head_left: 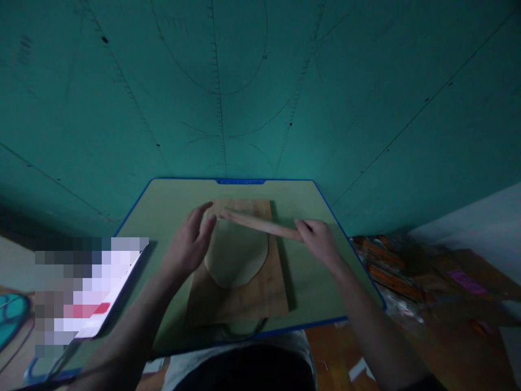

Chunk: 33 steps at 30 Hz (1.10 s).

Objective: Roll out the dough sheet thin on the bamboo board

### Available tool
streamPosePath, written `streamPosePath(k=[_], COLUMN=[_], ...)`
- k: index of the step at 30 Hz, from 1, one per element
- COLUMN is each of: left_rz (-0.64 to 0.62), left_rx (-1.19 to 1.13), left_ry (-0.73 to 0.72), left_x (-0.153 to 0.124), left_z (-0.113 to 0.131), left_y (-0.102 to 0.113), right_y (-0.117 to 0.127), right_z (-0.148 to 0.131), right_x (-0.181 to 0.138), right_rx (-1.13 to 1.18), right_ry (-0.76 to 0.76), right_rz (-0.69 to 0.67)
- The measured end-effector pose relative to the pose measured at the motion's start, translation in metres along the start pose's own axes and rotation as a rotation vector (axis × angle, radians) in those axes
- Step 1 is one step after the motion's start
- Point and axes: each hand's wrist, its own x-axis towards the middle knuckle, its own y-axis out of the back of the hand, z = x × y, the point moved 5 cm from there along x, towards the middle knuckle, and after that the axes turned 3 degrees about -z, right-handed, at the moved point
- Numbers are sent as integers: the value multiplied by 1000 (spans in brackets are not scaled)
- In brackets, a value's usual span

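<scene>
Resting toward the left side of a pale-green, blue-edged tabletop (321, 304), a flat white panel with a red patch (91, 326) stands tilted, mostly pixelated. Next, the left hand (189, 247) hangs at the left edge of the dough, empty; thumb and forefinger spread apart, remaining fingers partly hidden, spacing cannot be told. Centre: a round, off-white sheet of flattened dough (236, 258) lies on a rectangular, light-brown wooden board (240, 309), covering its middle, with bare wood at the near end. Across the dough's far part runs a slim, pale wooden rolling pin (260, 224), slanted, its left end near the left thumb; contact with the dough cannot be told. Right hand (319, 236) beyond the board's right side: fingers curled and closed around the pin's right end. Far right, below table level: brown cardboard boxes (451, 309), dim and blurred.
</scene>
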Motion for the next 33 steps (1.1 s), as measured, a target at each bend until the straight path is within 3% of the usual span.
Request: streamPosePath(k=[3, 7, 12, 16, 20, 25, 30, 33], left_rz=[-4, -74, -118, -75, -204, -267, -135, -80], left_rx=[2, 125, 262, 363, 410, 450, 475, 467], left_ry=[36, 48, 13, -65, -175, -281, -199, -178], left_x=[4, 5, 18, 48, 57, 18, -34, -66], left_z=[-11, -29, -38, -34, -35, -29, -16, -10], left_y=[10, -2, -7, -12, -29, -29, -21, -19], right_y=[-33, -64, -67, -72, -87, -93, -84, -74], right_z=[-24, -42, -52, -58, -54, -48, -60, -68], right_x=[12, 19, 25, 45, 58, 36, -9, -36], right_rx=[-105, -268, -377, -433, -509, -503, -508, -506], right_ry=[69, 145, 293, 290, 213, 185, 293, 366], right_rz=[-78, -168, -183, -170, -247, -348, -431, -415])
